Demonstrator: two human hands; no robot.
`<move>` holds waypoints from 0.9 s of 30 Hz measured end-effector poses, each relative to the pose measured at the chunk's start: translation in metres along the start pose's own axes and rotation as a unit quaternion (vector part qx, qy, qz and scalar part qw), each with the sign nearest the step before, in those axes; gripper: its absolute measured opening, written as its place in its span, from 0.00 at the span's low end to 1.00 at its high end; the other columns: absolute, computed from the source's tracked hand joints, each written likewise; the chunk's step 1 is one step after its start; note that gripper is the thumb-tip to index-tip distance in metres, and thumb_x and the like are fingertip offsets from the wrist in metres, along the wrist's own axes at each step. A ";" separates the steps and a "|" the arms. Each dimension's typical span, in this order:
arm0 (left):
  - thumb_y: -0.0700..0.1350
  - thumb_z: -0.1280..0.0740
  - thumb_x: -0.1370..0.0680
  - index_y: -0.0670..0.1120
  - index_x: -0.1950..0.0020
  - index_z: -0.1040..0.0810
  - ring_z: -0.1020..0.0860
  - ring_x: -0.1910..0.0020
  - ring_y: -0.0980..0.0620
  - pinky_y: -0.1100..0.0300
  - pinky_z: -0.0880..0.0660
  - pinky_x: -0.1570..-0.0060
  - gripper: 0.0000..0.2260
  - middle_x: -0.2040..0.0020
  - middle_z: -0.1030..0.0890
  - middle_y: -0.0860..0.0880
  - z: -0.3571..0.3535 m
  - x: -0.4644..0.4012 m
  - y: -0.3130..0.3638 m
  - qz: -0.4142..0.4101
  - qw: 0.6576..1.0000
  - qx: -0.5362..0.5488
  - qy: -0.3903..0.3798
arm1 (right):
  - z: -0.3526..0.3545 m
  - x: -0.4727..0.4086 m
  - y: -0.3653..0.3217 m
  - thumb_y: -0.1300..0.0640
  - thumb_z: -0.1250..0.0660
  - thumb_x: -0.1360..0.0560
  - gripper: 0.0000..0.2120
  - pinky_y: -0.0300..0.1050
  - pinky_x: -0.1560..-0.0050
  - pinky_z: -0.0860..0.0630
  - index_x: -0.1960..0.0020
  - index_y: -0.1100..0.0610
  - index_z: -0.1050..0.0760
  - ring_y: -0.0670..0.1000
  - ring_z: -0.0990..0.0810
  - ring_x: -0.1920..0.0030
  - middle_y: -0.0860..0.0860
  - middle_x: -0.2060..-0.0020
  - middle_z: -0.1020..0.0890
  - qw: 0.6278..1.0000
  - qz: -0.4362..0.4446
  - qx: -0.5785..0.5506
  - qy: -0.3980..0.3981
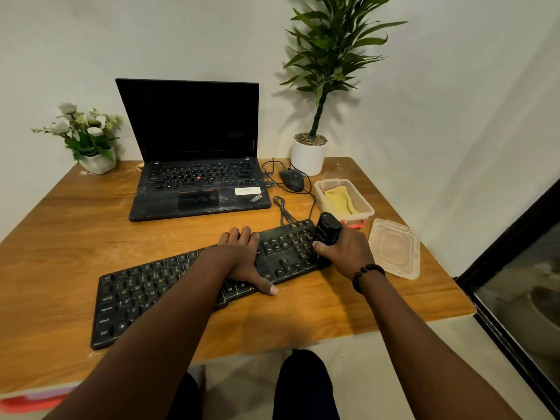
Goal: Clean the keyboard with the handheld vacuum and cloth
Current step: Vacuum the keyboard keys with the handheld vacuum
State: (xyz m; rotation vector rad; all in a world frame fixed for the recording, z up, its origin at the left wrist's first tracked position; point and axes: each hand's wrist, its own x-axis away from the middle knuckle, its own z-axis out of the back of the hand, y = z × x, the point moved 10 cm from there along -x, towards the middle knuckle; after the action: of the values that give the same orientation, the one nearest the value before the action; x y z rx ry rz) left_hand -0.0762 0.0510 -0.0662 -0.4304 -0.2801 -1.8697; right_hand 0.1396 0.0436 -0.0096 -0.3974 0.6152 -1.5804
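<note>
The left hand point(244, 256) is lying flat, steadying the stiff, light keyboard point(194, 280); the right hand point(345, 253), at three o'clock, is gripping the small handheld vacuum point(327, 228) around its rigid body, probably the best hold.

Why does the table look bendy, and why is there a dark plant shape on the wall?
Head view: the wide-angle lens bows the table edges and the window frame at the right; the plant casts a soft shadow on the wall behind it, so the light comes from the front; the red patch at the bottom left is blurred; the keyboard looks sharp.
</note>
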 end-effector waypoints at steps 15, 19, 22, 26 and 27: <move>0.79 0.33 0.41 0.45 0.19 0.59 0.51 0.24 0.39 0.41 0.48 0.24 0.65 0.21 0.54 0.46 -0.002 -0.001 -0.002 0.000 1.000 0.014 0.000 | 0.027 0.004 -0.022 0.49 0.26 0.31 0.17 0.34 0.60 0.30 0.45 0.54 0.22 0.46 0.23 0.55 0.48 0.55 0.19 0.997 0.006 -0.067 0.036; 0.79 0.32 0.41 0.45 0.19 0.60 0.51 0.24 0.39 0.41 0.48 0.25 0.65 0.21 0.55 0.46 -0.003 -0.001 -0.002 0.002 1.000 0.018 0.001 | -0.005 -0.026 -0.036 0.49 0.25 0.31 0.19 0.41 0.53 0.27 0.44 0.58 0.21 0.52 0.20 0.49 0.53 0.50 0.17 0.997 -0.006 -0.061 0.036; 0.79 0.32 0.41 0.46 0.19 0.60 0.52 0.24 0.38 0.40 0.49 0.25 0.65 0.20 0.56 0.46 -0.006 -0.002 -0.003 0.000 1.000 0.030 0.003 | -0.021 -0.046 -0.042 0.48 0.25 0.32 0.23 0.47 0.50 0.22 0.42 0.58 0.22 0.54 0.19 0.47 0.54 0.49 0.17 0.999 -0.013 -0.018 0.027; 0.78 0.31 0.40 0.47 0.19 0.62 0.55 0.23 0.38 0.39 0.51 0.24 0.65 0.20 0.59 0.47 -0.010 -0.003 -0.004 -0.004 0.999 0.045 -0.005 | -0.028 -0.061 -0.045 0.46 0.26 0.32 0.24 0.49 0.48 0.22 0.41 0.57 0.23 0.55 0.20 0.47 0.54 0.48 0.17 1.000 -0.020 0.016 0.012; 0.78 0.31 0.40 0.46 0.19 0.62 0.56 0.22 0.38 0.39 0.52 0.24 0.65 0.19 0.59 0.47 -0.010 -0.003 -0.004 -0.005 0.999 0.045 -0.005 | -0.028 -0.062 -0.044 0.45 0.26 0.32 0.24 0.50 0.48 0.21 0.42 0.57 0.23 0.55 0.20 0.48 0.54 0.48 0.17 0.999 -0.021 0.023 0.009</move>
State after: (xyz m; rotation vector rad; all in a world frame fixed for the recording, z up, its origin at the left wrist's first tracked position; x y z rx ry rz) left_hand -0.0804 0.0505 -0.0759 -0.3777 -0.3739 -1.8578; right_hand 0.0940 0.1099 0.0011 -0.3648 0.5863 -1.6367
